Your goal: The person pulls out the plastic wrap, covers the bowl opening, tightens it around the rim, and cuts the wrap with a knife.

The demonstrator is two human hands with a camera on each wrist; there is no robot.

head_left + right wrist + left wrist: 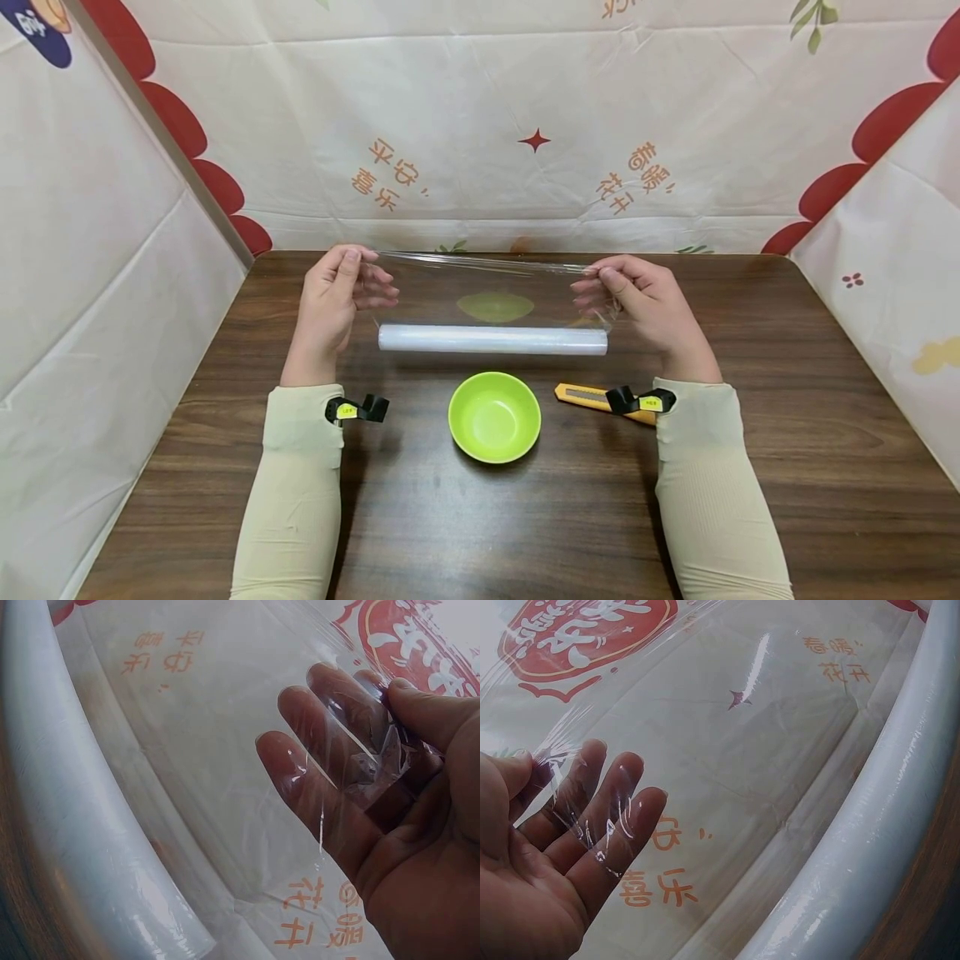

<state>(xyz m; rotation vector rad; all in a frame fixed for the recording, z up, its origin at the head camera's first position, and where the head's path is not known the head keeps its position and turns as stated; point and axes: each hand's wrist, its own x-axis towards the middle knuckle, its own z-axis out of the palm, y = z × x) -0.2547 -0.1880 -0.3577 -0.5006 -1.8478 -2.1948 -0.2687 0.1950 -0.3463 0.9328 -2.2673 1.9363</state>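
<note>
Between the two hands stretches a clear sheet of plastic wrap [450,287], running down to its white roll [492,339]. My left hand [330,292] pinches one upper corner of the film between thumb and forefinger. The opposite corner is pinched by my right hand [637,296]. In the left wrist view, film lies over the other fingers [604,817] of that hand; the right wrist view shows the same over its fingers [322,742]. Nearer than the roll, a green bowl [495,417] stands upright on the table. Its reflection or tint shows through the film.
A yellow utility knife [583,397] lies right of the bowl, partly hidden by the right wrist's camera strap [633,402]. The brown wooden table [420,533] ends at a printed cloth backdrop [480,108], with more cloth on both sides.
</note>
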